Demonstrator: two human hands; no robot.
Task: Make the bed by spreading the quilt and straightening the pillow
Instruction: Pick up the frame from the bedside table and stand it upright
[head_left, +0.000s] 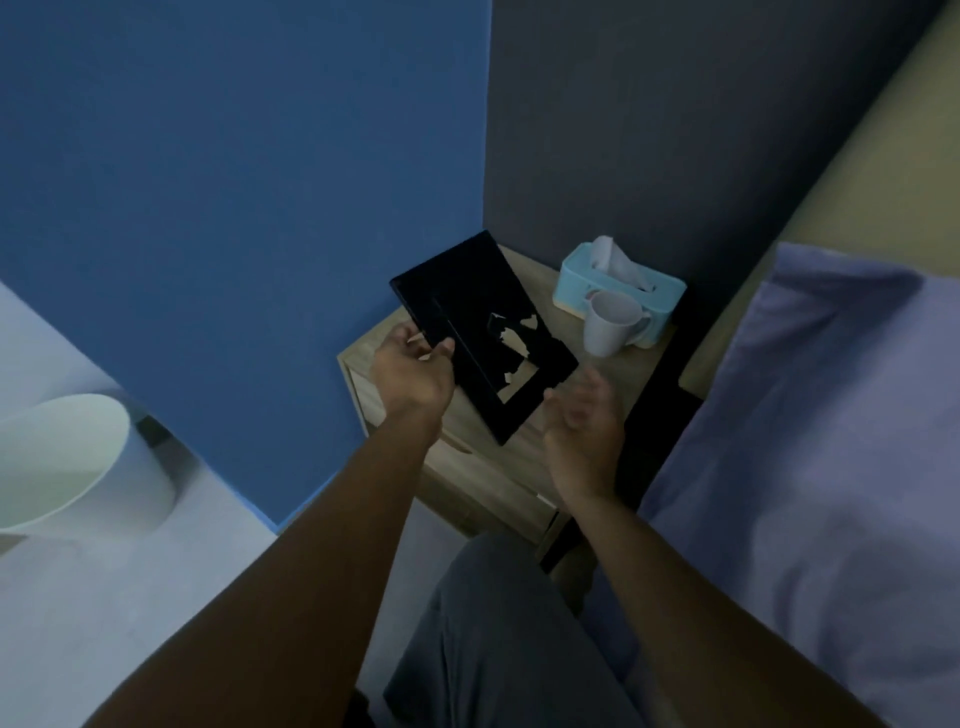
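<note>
A flat black book or frame (467, 312) hangs tilted over the wooden nightstand (623, 364). My left hand (410, 369) grips its left edge. My right hand (584, 421) is open, palm up, just below the black item's lower right corner and not touching it. The lilac quilt (805, 441) covers the bed on the right, reaching up toward the beige mattress (857, 182). No pillow is in view.
On the nightstand stand a light blue tissue box (618, 280) and a white mug (610, 322). A white round bin (67, 457) sits on the floor at left. Blue and dark walls meet behind the nightstand. My knee (498, 623) is below.
</note>
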